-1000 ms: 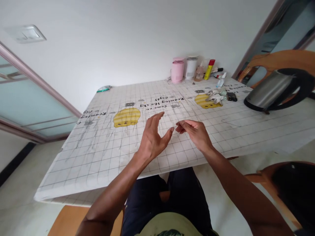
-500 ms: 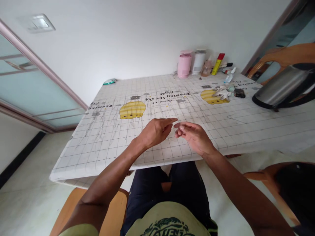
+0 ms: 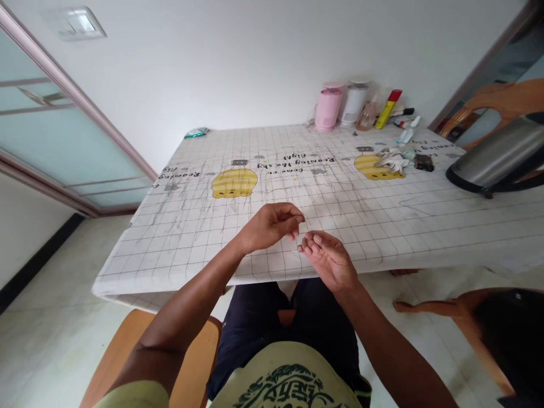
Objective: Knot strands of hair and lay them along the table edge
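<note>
Over the near part of the table, my left hand is closed in a pinch, thumb against the forefinger, palm down. Just right of it and a little nearer my body, my right hand is turned palm up, its thumb and fingertips drawn together. A small gap separates the two sets of fingertips. Whatever the fingers hold is too small to make out; a faint thin line shows close to the right fingertips. Beneath both hands lies the white checked tablecloth.
Along the wall stand a pink device, a white one and a yellow can with a red cap. Farther right are a crumpled glove and a steel kettle. A green packet lies at the far left corner.
My left forefinger, stretched out before, has bent into a pinch. My right hand has dropped toward the table's near edge and turned its palm up more. The view has shifted slightly.
</note>
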### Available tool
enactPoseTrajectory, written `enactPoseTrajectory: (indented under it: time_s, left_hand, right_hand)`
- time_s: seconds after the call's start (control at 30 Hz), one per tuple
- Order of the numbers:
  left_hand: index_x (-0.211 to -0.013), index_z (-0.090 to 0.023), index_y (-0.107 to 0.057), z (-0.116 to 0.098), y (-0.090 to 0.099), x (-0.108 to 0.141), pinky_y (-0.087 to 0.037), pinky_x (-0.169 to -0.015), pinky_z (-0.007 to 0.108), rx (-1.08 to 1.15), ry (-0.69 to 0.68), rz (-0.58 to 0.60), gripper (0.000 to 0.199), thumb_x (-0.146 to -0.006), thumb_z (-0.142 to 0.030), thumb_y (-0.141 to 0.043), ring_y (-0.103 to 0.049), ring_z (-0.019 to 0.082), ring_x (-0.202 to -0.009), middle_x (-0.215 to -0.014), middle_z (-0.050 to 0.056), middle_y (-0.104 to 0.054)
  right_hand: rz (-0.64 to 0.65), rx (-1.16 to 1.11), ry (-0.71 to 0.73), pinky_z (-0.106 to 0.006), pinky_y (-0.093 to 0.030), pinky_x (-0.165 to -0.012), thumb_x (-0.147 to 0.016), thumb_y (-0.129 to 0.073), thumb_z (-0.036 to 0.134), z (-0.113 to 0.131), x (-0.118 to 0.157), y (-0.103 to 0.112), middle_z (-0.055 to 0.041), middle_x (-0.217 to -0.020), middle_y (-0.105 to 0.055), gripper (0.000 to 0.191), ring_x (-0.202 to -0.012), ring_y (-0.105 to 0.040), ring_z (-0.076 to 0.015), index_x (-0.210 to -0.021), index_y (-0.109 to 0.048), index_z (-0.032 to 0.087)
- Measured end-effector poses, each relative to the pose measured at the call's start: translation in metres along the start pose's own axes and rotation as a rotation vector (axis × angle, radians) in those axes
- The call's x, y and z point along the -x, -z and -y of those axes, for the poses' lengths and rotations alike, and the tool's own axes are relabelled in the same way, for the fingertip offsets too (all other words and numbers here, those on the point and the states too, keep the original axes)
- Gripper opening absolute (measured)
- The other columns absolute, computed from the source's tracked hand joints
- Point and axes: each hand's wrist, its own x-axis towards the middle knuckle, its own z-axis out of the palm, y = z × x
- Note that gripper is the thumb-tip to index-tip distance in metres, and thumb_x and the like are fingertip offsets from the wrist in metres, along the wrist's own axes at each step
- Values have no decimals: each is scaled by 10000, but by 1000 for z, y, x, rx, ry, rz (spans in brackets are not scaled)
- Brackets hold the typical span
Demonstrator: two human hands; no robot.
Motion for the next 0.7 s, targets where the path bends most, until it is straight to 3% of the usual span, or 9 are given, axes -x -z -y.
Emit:
enactPoseTrajectory:
  time_s: [0.13,0.23,0.43,0.53,0.6,0.7]
  left_hand:
    - [-936,-132,-765,-5,4,6,-548,-651,248,183,68,84,297,-1014,-417,-751,-639,107,-595,-684,12,-685]
    - [-923,-131,-777,-4,6,11,-554,-629,264,290,126,103,318,-963,-444,-816,-630,115,-562,-644,1,-665]
    - [-880,-129,-781,0,11,17,-530,-597,258,396,190,43,319,-927,-436,-852,-642,125,-552,-610,5,-653]
    - [-885,-127,-788,2,13,19,-508,-581,243,376,198,26,308,-923,-425,-857,-643,122,-561,-627,19,-674]
    - [-886,-127,-789,4,14,21,-501,-577,239,372,201,28,308,-922,-425,-857,-639,119,-559,-632,23,-680]
    - [-881,-130,-789,6,16,22,-516,-593,249,380,196,36,301,-919,-420,-859,-633,117,-552,-633,21,-681]
  right_hand:
    - [43,25,-8,-394,-501,-857,-976,-790,326,-1,7,-4,9,-715,-455,116,-747,-466,-184,-964,-846,225]
    - [93,-3,-12,-413,-497,-886,-994,-749,331,-1,12,-5,-4,-760,-472,160,-750,-469,-188,-889,-812,229]
    - [213,-50,21,-551,-405,-1165,-953,-750,417,-7,22,-7,-62,-900,-598,178,-1091,-625,-314,-905,-805,254]
    - [267,-88,-2,-578,-365,-1211,-959,-742,442,-11,26,-10,-80,-954,-646,210,-1184,-632,-345,-913,-800,245]
    - [283,-122,-22,-564,-395,-1183,-973,-743,431,-13,28,-12,-74,-949,-660,196,-1136,-654,-325,-921,-776,245]
    - [279,-188,-64,-485,-508,-1000,-1012,-737,376,-16,30,-13,-19,-808,-610,159,-848,-639,-234,-912,-723,254]
